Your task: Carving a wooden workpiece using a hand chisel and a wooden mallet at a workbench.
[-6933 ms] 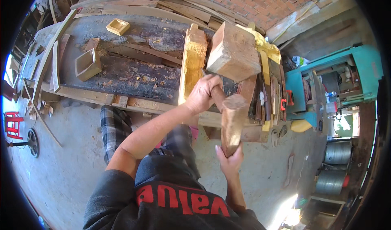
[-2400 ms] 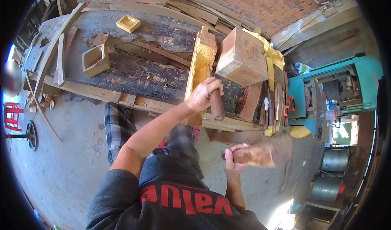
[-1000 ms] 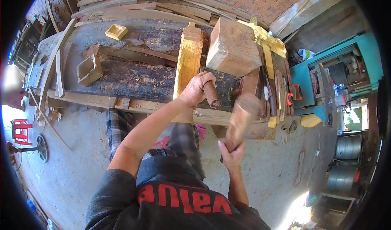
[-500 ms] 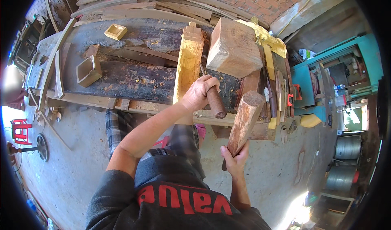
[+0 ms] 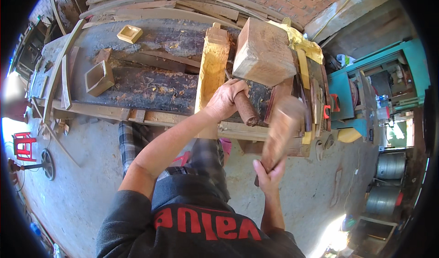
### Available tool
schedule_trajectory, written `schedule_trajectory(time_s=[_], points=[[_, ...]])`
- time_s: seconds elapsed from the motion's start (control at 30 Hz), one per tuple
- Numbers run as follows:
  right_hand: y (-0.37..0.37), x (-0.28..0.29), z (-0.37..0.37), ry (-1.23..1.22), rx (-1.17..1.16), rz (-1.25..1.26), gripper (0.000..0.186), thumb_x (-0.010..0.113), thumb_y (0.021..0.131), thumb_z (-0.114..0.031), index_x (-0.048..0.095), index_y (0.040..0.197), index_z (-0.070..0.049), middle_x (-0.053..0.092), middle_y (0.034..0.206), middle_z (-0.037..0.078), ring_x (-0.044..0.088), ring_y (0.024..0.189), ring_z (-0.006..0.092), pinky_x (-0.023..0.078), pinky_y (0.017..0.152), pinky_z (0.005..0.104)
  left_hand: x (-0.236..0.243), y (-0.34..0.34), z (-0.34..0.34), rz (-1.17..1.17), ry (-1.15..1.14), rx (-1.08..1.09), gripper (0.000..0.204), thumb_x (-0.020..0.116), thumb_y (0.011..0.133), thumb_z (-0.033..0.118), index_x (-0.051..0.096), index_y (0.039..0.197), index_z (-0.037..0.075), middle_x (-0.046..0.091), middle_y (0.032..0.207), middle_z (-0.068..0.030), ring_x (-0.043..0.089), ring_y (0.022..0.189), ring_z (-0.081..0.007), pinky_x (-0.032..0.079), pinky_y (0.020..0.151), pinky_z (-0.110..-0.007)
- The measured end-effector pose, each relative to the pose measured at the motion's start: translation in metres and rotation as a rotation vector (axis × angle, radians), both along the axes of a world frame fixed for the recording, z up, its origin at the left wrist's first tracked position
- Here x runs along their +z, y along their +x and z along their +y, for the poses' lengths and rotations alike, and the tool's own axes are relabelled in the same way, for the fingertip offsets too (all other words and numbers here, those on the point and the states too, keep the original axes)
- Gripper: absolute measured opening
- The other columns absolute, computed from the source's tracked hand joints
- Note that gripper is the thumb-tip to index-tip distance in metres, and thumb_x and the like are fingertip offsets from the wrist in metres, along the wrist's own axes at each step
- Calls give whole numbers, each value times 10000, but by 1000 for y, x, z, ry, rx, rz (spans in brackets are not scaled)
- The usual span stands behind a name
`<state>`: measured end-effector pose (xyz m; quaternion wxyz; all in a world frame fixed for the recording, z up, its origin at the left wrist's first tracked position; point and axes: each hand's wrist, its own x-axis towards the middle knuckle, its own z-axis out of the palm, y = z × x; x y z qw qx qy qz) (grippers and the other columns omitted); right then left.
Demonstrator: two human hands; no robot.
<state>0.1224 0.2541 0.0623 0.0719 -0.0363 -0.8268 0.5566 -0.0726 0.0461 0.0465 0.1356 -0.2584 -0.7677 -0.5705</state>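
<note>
My left hand (image 5: 225,99) is wrapped round a chisel (image 5: 246,109) with a thick brown wooden handle. The chisel's thin shaft slants away toward the yellow wooden workpiece (image 5: 214,59), a long hollowed piece lying across the bench; the blade tip is hard to make out. In my right hand (image 5: 270,175) is a wooden mallet (image 5: 280,132), its head blurred by motion and held to the right of the chisel handle, apart from it. A large wooden block (image 5: 265,54) rests on the bench just right of the workpiece.
Two small hollowed wooden boxes (image 5: 99,78) sit on the dark, rough bench (image 5: 151,86) at left. Long planks (image 5: 169,6) are stacked along the brick wall. Tools and wood strips (image 5: 311,98) crowd the right end, near a teal cabinet (image 5: 343,98). A red stool (image 5: 24,147) stands left.
The mallet has shifted up and slightly right, its head now blurred. The chisel handle's near end has moved a little up and right with my left hand.
</note>
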Motion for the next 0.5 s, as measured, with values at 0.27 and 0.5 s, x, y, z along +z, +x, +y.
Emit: schedule_trajectory(time_s=[0.27, 0.5], points=[[-10, -9, -11, 154, 12, 53, 580, 830, 782, -249, 510, 1152, 63, 674, 887, 192, 675, 803, 278, 528, 741, 395, -16, -3, -8, 20, 29, -56, 288, 747, 708, 25, 541, 895, 95, 607, 863, -91, 592, 871, -340, 493, 782, -401], [-3, -19, -5, 67, 158, 144, 376, 758, 786, -52, 514, 1070, -28, 557, 815, 37, 543, 740, 134, 463, 711, 298, -18, -2, 3, 29, -9, -19, 288, 722, 696, -6, 554, 900, 108, 596, 875, -95, 589, 908, -354, 478, 806, -422]])
